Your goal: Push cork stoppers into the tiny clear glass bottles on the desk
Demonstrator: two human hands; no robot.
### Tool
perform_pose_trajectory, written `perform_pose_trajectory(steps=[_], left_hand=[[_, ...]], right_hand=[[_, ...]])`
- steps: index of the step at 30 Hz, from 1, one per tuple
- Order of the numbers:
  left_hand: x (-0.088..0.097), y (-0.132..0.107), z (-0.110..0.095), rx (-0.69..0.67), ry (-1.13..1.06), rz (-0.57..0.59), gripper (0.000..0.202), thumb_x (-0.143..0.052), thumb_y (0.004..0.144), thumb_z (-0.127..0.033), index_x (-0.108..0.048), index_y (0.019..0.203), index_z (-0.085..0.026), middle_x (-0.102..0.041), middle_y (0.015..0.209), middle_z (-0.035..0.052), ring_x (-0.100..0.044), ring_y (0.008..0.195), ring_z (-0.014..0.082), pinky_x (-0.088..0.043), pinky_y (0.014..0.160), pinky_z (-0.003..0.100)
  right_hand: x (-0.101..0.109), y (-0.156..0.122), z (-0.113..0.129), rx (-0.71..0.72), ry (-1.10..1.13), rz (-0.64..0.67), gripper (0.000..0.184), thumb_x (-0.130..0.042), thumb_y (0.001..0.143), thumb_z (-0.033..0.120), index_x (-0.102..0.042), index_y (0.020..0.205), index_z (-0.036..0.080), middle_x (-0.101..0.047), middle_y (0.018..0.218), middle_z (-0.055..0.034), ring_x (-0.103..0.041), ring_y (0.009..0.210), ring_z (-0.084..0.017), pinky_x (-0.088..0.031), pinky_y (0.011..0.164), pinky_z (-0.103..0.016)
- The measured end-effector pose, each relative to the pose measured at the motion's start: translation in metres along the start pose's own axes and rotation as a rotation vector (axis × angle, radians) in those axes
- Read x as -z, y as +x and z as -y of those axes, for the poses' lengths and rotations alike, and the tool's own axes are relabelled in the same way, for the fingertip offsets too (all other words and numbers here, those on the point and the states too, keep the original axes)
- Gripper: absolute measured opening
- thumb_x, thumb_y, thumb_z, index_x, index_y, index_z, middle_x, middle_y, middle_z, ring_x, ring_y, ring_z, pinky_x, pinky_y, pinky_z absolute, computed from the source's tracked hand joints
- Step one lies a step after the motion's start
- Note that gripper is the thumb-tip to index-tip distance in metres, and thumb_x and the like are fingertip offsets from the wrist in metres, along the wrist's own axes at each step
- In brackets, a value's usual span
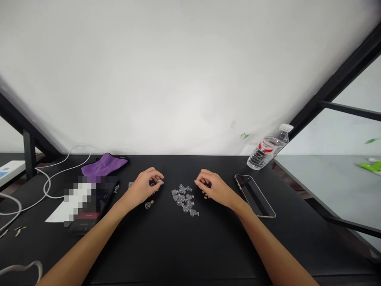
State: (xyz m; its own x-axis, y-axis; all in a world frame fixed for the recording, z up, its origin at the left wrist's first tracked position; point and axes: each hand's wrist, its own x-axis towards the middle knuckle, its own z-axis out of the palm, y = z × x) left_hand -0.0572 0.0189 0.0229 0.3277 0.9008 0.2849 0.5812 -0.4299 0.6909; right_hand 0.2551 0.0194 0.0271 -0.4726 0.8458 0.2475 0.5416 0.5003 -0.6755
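Observation:
My left hand (pixel 145 184) pinches a tiny clear glass bottle (pixel 160 181) between thumb and fingertips, just above the black tabletop. Below its wrist lies a round glass bottle with a cork in its neck (pixel 148 205). More small glass pieces sit partly hidden behind that hand. Between my hands is a loose cluster of several little glass bottles (pixel 182 197) of different shapes, lying on their sides. My right hand (pixel 212 186) is closed, thumb against fingers, over a small pile of corks (pixel 205 196). Whatever its fingertips hold is too small or hidden to name.
At right lie a smartphone (pixel 255 196) and a tilted water bottle (pixel 269 149) beside the black frame. On the left are a purple cloth (pixel 105 165), a dark device (pixel 98 210), white paper (pixel 59 210) and white cables (pixel 47 184). A white wall (pixel 178 79) rises behind.

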Motion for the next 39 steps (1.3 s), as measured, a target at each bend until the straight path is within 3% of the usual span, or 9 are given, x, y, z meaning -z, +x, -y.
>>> perform_pose_trajectory(steps=[4, 10, 20, 29, 35, 39], left_hand=[[-0.019, -0.006, -0.023, -0.077, -0.201, -0.065, 0.009, -0.068, 0.093, -0.028, -0.073, 0.093, -0.021, -0.064, 0.094, 0.0040, -0.063, 0.081, 0.0153, -0.053, 0.073, 0.028], [-0.038, -0.018, -0.045, -0.146, -0.306, -0.070, 0.007, -0.073, 0.092, -0.026, -0.074, 0.097, -0.022, -0.063, 0.096, 0.0049, -0.063, 0.087, 0.0175, -0.053, 0.081, 0.032], [-0.038, -0.020, -0.048, -0.225, -0.291, -0.091, 0.010, -0.072, 0.092, -0.026, -0.068, 0.086, -0.019, -0.067, 0.096, 0.0066, -0.067, 0.087, 0.0183, -0.055, 0.080, 0.032], [-0.036, -0.018, -0.050, -0.179, -0.328, -0.042, 0.019, -0.072, 0.092, -0.030, -0.065, 0.079, -0.019, -0.067, 0.095, 0.0072, -0.064, 0.085, 0.0184, -0.054, 0.080, 0.034], [-0.029, -0.014, -0.038, -0.085, -0.262, -0.118, 0.018, -0.071, 0.091, -0.028, -0.060, 0.079, -0.019, -0.067, 0.094, 0.0054, -0.060, 0.079, 0.0158, -0.048, 0.069, 0.029], [-0.030, -0.013, -0.027, -0.052, -0.089, -0.085, 0.008, -0.066, 0.093, -0.026, -0.066, 0.088, -0.020, -0.068, 0.092, 0.0034, -0.057, 0.076, 0.0151, -0.047, 0.068, 0.028]], right_hand=[[-0.009, 0.000, 0.018, 0.027, 0.064, 0.004, 0.029, -0.055, 0.103, 0.041, -0.061, 0.084, 0.021, -0.050, 0.082, -0.0003, -0.049, 0.074, -0.016, -0.041, 0.069, -0.029], [-0.022, 0.000, 0.037, 0.031, 0.205, 0.109, 0.031, -0.050, 0.106, 0.044, -0.064, 0.091, 0.021, -0.056, 0.085, 0.0000, -0.050, 0.073, -0.015, -0.041, 0.069, -0.028], [-0.025, -0.002, 0.042, 0.001, 0.241, 0.147, 0.033, -0.049, 0.106, 0.048, -0.061, 0.089, 0.022, -0.054, 0.082, 0.0011, -0.047, 0.071, -0.015, -0.039, 0.067, -0.027], [-0.023, -0.001, 0.041, 0.031, 0.232, 0.155, 0.030, -0.050, 0.106, 0.042, -0.057, 0.086, 0.022, -0.051, 0.083, 0.0013, -0.046, 0.072, -0.015, -0.039, 0.069, -0.028], [-0.002, 0.001, 0.020, 0.000, 0.113, 0.028, 0.022, -0.050, 0.104, 0.032, -0.054, 0.085, 0.022, -0.053, 0.084, 0.0004, -0.048, 0.073, -0.016, -0.041, 0.070, -0.029], [0.012, -0.001, 0.000, -0.015, -0.041, -0.016, 0.016, -0.053, 0.101, 0.031, -0.058, 0.088, 0.022, -0.055, 0.088, -0.0018, -0.051, 0.081, -0.018, -0.043, 0.078, -0.032]])
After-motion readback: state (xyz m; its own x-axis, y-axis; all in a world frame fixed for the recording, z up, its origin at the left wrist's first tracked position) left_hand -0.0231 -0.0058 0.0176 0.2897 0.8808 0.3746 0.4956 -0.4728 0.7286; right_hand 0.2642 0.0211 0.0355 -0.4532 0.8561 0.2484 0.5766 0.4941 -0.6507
